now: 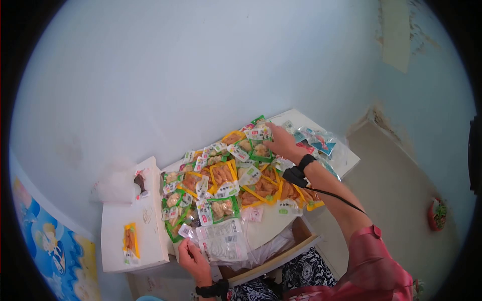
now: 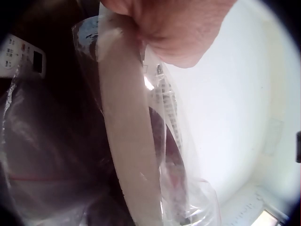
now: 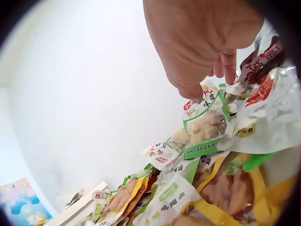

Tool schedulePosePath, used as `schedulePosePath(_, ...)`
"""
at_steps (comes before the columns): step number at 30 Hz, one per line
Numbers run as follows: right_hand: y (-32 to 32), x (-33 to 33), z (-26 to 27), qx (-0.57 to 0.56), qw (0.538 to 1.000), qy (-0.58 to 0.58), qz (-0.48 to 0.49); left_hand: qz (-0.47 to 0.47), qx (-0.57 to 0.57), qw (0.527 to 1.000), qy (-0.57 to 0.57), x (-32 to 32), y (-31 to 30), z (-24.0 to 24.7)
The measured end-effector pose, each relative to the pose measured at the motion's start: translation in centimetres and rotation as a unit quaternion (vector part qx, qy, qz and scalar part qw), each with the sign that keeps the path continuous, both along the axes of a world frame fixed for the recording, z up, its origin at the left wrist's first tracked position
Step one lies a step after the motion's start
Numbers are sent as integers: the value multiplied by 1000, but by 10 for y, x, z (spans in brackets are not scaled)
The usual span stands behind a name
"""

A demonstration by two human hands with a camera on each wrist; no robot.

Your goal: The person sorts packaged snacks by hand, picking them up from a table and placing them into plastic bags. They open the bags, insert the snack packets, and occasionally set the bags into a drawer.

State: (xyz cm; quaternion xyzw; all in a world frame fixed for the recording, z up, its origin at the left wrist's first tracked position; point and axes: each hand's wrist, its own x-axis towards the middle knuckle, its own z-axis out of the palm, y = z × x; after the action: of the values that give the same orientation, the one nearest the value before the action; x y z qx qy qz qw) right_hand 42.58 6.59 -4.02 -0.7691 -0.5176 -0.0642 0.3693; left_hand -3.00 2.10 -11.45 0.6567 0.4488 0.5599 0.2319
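Note:
My left hand (image 1: 195,262) grips the near left corner of a clear plastic bag (image 1: 228,246) with printed white labels, over the table's front edge. In the left wrist view, clear plastic (image 2: 181,141) hangs from under the hand (image 2: 174,28), beside a pale board edge. At the far side of the packet pile, my right hand (image 1: 282,143) pinches the top of a green-edged snack packet (image 1: 261,149) with pale pieces inside. Its thumb lies on the white label in the right wrist view, where the packet (image 3: 204,127) stands tilted upright among others; some fingertips are hidden.
Several yellow-edged packets (image 1: 223,173) and green-edged ones cover the white table (image 1: 331,165). Below its front is an open drawer (image 1: 301,243) holding clear plastic. A lower white surface (image 1: 113,241) at left bears one yellow packet (image 1: 130,240). A potted plant (image 1: 438,215) stands on the floor.

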Motion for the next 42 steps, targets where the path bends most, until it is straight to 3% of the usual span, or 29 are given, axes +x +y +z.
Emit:
schedulePosePath(5, 14, -9, -15, -66, 991, 49, 105, 7, -9, 1000, -13, 1, 2, -4)
schedulePosePath(8, 2, -36, -16, -100, 985, -49, 132, 8, -6, 1000, -16, 3, 1, -6)
schedulePosePath(14, -21, -88, -21, -61, 982, -29, 178, 3, -2, 1000, -8, 3, -1, -3)
schedulePosePath(20, -32, -104, -31, -22, 973, -84, 216, 9, -7, 1000, -1, 3, 2, -7)
schedulePosePath(23, -37, -104, -27, -56, 972, -99, 204, 10, -3, 1000, 3, 0, 4, -10)
schedulePosePath(29, -26, -52, -17, 70, 989, -121, 56, 12, -1, 1000, 7, 1, 2, -9)
schedulePosePath(35, -11, -3, 0, -5, 991, -132, -19, 2, -4, 1000, 4, 1, -1, -4)
schedulePosePath(42, 1, -8, -21, -98, 985, -145, -2, 1, 16, 1000, -9, 1, 5, -13)
